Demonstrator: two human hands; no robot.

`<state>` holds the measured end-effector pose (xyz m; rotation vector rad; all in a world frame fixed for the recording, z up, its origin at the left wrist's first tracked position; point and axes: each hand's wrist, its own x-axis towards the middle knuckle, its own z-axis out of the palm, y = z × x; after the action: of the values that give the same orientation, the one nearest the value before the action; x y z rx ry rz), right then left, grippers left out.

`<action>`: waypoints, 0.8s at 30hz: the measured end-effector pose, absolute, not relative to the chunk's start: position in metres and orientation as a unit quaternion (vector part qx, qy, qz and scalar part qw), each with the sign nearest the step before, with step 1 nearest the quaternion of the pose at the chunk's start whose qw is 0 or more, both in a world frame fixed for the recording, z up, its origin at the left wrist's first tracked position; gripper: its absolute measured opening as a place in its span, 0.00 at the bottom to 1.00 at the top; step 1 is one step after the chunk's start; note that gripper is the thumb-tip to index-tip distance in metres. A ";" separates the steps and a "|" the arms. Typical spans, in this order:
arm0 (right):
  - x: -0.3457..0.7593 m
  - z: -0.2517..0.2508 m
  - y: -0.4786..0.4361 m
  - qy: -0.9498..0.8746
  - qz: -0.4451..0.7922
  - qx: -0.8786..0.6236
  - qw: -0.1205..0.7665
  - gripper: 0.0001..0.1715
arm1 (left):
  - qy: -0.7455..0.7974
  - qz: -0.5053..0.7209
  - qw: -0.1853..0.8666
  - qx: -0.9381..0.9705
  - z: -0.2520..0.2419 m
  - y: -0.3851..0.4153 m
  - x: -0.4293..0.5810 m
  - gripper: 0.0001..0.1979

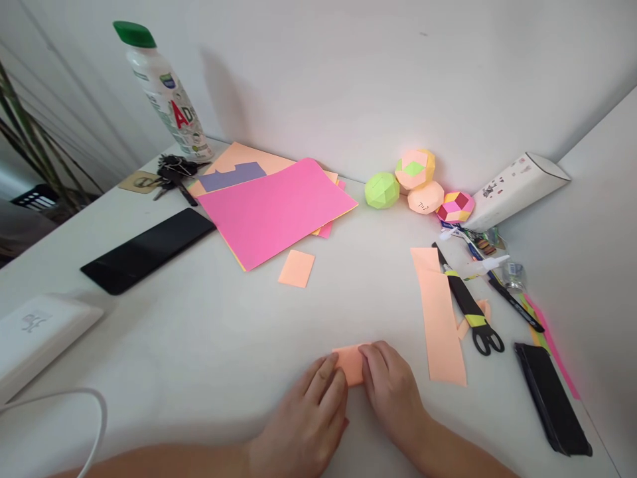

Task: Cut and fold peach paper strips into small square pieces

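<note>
A small piece of orange paper (350, 366) lies on the white table between my two hands, near the front. My left hand (312, 415) grips its left side with fingers bent, and my right hand (391, 380) pinches its right side. Fingers cover both side edges of the paper. A little farther back rests a second small orange paper rectangle (297, 269), apart from both hands. To the right of my right hand is a long orange paper strip (440, 325), with black and yellow scissors (468, 302) beside it.
Pink sheets (276, 212) and a black phone (149, 251) lie at the back left, near keys (174, 174) and a white bottle (169, 99). Folded paper balls (382, 190) stand by the wall. A black case (551, 398) is at right, a white box (42, 338) at left.
</note>
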<state>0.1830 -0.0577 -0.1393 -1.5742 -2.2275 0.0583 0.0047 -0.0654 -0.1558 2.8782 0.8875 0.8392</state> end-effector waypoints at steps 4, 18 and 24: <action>0.183 -0.139 -0.059 -0.792 0.034 -0.572 0.209 0.13 | 0.291 0.258 0.007 0.921 -0.156 -0.066 0.004 0.08; 0.183 -0.140 -0.059 -0.798 0.016 -0.564 0.212 0.13 | 0.310 0.258 0.004 0.915 -0.152 -0.064 0.004 0.11; 0.185 -0.133 -0.061 -0.769 0.102 -0.588 0.230 0.13 | 0.298 0.180 -0.012 0.937 -0.147 -0.060 0.003 0.19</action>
<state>0.1848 -0.0614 -0.1329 -1.6178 -2.1139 0.2802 0.0025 -0.0598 -0.1473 2.9676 0.9420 0.5700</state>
